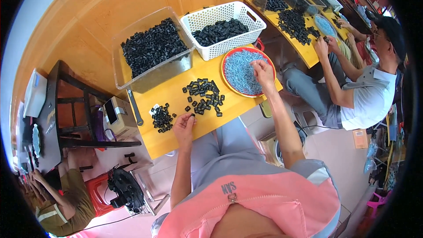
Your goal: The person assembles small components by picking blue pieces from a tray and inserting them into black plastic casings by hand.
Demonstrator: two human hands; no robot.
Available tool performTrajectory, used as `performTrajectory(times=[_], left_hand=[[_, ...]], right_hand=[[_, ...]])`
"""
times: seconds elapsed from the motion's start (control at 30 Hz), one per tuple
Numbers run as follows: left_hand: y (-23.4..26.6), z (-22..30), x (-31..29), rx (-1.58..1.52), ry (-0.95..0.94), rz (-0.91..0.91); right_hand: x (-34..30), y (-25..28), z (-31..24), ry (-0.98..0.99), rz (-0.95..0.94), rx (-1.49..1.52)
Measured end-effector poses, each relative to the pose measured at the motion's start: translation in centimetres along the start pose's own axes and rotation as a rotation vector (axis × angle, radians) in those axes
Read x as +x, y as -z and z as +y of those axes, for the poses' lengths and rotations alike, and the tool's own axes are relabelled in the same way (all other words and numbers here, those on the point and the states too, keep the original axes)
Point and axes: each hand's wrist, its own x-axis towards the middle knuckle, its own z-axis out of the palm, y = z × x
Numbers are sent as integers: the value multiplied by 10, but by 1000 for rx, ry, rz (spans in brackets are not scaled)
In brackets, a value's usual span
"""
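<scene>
The left hand (183, 127) pinched a black piece (192, 115); above a bowl (222, 71) of blue bits (239, 72), the right hand's (263, 74) fingertips pressed together, contents unclear.

Desk (206, 122): bare strip along near edge, passable from left hand (183, 128) to red-rimmed tray (223, 72). Clear bin (165, 77) blocks far left corner, white basket (220, 52) the far right. Tray crowds right edge. Black pieces (203, 89) obstruct middle; small pile (162, 118) near left edge.

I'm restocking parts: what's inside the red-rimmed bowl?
Many small pale-blue pieces lie in the red-rimmed bowl, the right hand over some. They hide its bottom; anything beneath cannot be seen.
</scene>
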Motion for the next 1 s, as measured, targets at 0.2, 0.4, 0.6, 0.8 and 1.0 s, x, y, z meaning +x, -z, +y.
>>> performTrajectory(times=[0.2, 0.4, 0.6, 0.8, 1.0], left_hand=[[0, 5, -4, 29, 25, 13], [7, 4, 2, -87, 55, 10], [7, 20, -3, -356, 135, -41], [1, 25, -10, -422, 183, -78], [7, 22, -13, -672, 254, -86]], right_hand=[[8, 3, 14, 92, 55, -144], [-29, -16, -15, 44, -130, -44], [-91, -80, -19, 39, -527, 61], [-117, -119, -14, 22, -656, 68], [-124, -118, -12, -21, -574, 74]])
